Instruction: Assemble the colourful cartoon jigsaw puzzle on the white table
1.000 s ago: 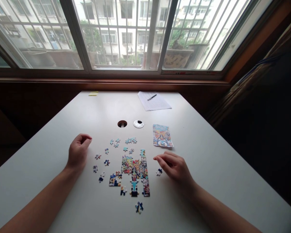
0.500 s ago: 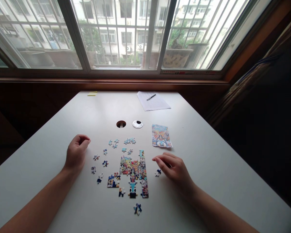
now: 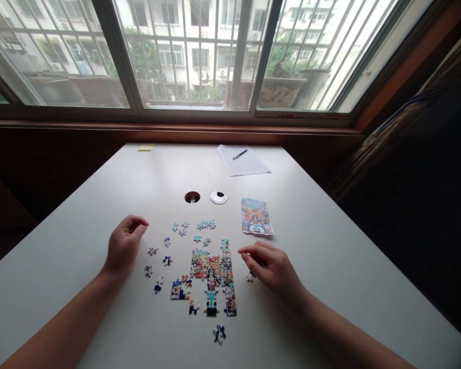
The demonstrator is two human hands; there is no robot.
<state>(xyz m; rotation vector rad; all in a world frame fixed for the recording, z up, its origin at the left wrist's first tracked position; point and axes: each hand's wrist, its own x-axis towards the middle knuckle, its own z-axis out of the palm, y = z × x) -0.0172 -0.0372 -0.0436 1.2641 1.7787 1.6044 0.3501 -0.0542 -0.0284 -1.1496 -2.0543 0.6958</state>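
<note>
A partly joined jigsaw puzzle [image 3: 212, 266] of crowded cartoon figures lies on the table in front of me, with gaps in its lower half. To its left, my left hand [image 3: 125, 243] rests on its side, fingers curled in and thumb against them, and I see nothing in it. My right hand [image 3: 267, 261] hovers by the puzzle's right edge, fingers stretched forward and thumb a little apart, holding nothing visible. A puzzle piece [image 3: 250, 275] lies partly hidden beneath that hand. One loose piece [image 3: 219, 333] sits below the puzzle; several others, such as a dark blue piece [image 3: 167, 261], are scattered left and above.
A picture sheet [image 3: 256, 216] with the cartoon design lies beyond my right hand. Farther back are a cable hole [image 3: 192, 197], its metal cover [image 3: 218, 197], papers [image 3: 240, 166] with a pen [image 3: 239, 154], and a yellow note [image 3: 146, 147]. A barred window stands behind the table [image 3: 318, 246].
My left hand has shifted slightly right, toward the loose pieces. My right hand has moved slightly left, toward the puzzle's edge, and covers more of the piece beneath it.
</note>
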